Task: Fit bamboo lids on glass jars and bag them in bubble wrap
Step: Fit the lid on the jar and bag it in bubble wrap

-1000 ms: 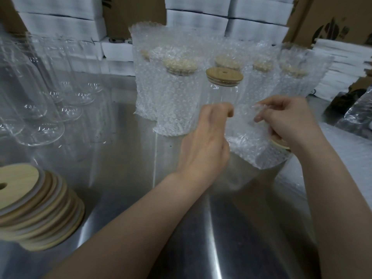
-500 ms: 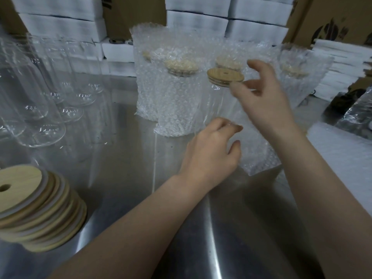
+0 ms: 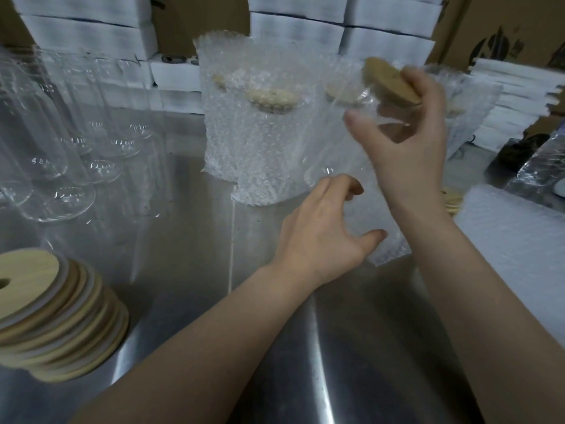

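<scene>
- Where the stainless steel table [image 3: 183, 270] fills the lower view, it carries everything named below, with its bare surface showing streaks of glare.
- White boxes [image 3: 91, 35] are stacked along the back edge, with brown cardboard cartons [image 3: 504, 26] behind them.
- A group of empty glass jars [image 3: 61, 148] without lids stands at the left, close together.
- Several bagged jars [image 3: 263, 133] stand upright in the middle, each inside bubble wrap with its bamboo lid showing faintly through.
- A pile of flat bubble wrap bags [image 3: 513, 240] lies at the right edge, just beside the right forearm.
- A leaning stack of bamboo lids [image 3: 55, 316] sits at the lower left, and the top one shows a small hole.
- The right hand [image 3: 409, 142] is raised above the table, with thumb and fingers curled round the upper part of a glass jar [image 3: 339, 148].
- That jar is off the table and tilted, with its top to the upper right and its base down towards the left hand.
- The left hand [image 3: 318, 237] hovers low with its fingers curled and its thumb spread out, over an open bubble wrap bag [image 3: 388, 249]. Whether it pinches the bag's edge cannot be told.
- The bag lies on the table under both hands, and the jar's base is near its mouth.
- A bamboo lid [image 3: 386, 78] is seated on the held jar, just above the right fingers.
</scene>
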Demonstrator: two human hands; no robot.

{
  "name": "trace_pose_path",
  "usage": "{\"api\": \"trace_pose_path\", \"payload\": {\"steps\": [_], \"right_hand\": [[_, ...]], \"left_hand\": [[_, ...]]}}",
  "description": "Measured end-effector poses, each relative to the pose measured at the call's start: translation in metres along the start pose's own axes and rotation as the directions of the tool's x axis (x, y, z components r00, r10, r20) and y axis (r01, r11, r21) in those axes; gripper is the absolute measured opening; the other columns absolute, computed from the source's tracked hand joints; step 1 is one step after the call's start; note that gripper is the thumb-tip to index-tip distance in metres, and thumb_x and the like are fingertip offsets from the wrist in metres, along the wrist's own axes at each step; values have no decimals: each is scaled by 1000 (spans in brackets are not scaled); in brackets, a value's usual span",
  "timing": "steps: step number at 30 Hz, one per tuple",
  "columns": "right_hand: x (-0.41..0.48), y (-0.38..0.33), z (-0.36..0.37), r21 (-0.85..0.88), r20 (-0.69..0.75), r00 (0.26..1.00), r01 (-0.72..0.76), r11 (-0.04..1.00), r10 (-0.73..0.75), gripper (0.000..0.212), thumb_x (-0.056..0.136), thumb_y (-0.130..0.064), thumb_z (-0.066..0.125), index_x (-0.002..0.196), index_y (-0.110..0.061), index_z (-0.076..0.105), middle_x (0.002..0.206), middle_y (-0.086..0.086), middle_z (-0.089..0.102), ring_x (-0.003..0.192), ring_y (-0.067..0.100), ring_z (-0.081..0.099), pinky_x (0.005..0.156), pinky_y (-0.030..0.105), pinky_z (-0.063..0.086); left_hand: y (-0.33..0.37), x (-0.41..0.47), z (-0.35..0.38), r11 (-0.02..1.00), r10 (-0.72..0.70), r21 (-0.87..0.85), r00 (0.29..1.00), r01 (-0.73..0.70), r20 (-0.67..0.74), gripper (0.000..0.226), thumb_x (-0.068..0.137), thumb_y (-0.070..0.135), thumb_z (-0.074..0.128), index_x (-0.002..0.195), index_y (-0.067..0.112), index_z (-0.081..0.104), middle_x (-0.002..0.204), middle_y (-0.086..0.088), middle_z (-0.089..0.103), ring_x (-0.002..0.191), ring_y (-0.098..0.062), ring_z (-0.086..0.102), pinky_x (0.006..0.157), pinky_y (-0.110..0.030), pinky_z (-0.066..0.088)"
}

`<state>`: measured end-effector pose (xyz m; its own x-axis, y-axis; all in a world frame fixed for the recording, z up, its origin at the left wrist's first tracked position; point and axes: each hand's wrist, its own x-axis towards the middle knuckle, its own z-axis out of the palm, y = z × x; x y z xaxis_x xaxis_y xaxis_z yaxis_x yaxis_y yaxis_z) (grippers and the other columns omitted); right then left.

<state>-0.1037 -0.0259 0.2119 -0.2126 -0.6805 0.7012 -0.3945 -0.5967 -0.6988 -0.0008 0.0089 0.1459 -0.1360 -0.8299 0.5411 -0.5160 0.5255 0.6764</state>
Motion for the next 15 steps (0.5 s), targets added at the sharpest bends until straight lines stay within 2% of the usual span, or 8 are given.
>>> {"api": "trace_pose_path", "payload": {"steps": [2,5,6,8,10,12,15], "right_hand": [[0,-4,-7,127,-99,995,6,992,7,66,81,-37,76,134,-14,45,124,-4,55,108,17,60,88,34,55],[-1,-7,-15,293,-199,976,-30,956,91,61,80,-42,73,129,-19,44,129,15,54,110,36,60,87,44,56],[-1,-8,-16,345,-213,969,-47,938,127,61,79,-44,72,127,-20,44,131,21,54,107,39,60,84,42,57],[-3,-9,-18,430,-225,957,-70,900,182,62,81,-42,71,130,-18,43,130,28,53,96,36,64,77,35,57],[-5,-8,-18,484,-242,943,-86,871,228,61,84,-38,69,134,-16,41,131,29,52,91,30,66,76,36,58],[-6,-8,-19,513,-279,927,-77,855,251,57,84,-38,67,131,-17,42,129,29,54,84,27,66,72,34,57],[-3,-9,-22,586,-302,909,-62,808,289,56,83,-41,66,129,-16,45,104,19,63,77,27,68,70,36,57]], "left_hand": [[0,0,1,999,-23,-26,1000,23,-2,52,69,48,76,109,32,48,106,19,49,99,-1,52,88,-38,50],[2,-1,1,996,-41,-74,999,40,-7,52,69,44,80,107,36,45,107,16,52,96,0,52,85,-33,48],[3,-2,2,995,-40,-87,999,39,-12,53,69,42,80,108,37,45,107,15,53,91,0,52,82,-31,48],[5,-2,2,991,-38,-128,999,35,-25,54,69,39,82,109,37,46,106,13,54,75,-2,52,75,-27,46],[6,-2,4,985,-48,-167,998,41,-36,55,69,36,83,112,34,49,106,12,55,67,0,50,71,-23,44],[7,-1,5,981,-69,-187,997,60,-43,57,68,34,85,114,31,52,105,12,55,68,2,49,70,-18,41],[6,1,4,964,-134,-242,988,113,-73,60,68,29,87,118,27,54,102,11,56,70,1,49,72,-15,40]]}}
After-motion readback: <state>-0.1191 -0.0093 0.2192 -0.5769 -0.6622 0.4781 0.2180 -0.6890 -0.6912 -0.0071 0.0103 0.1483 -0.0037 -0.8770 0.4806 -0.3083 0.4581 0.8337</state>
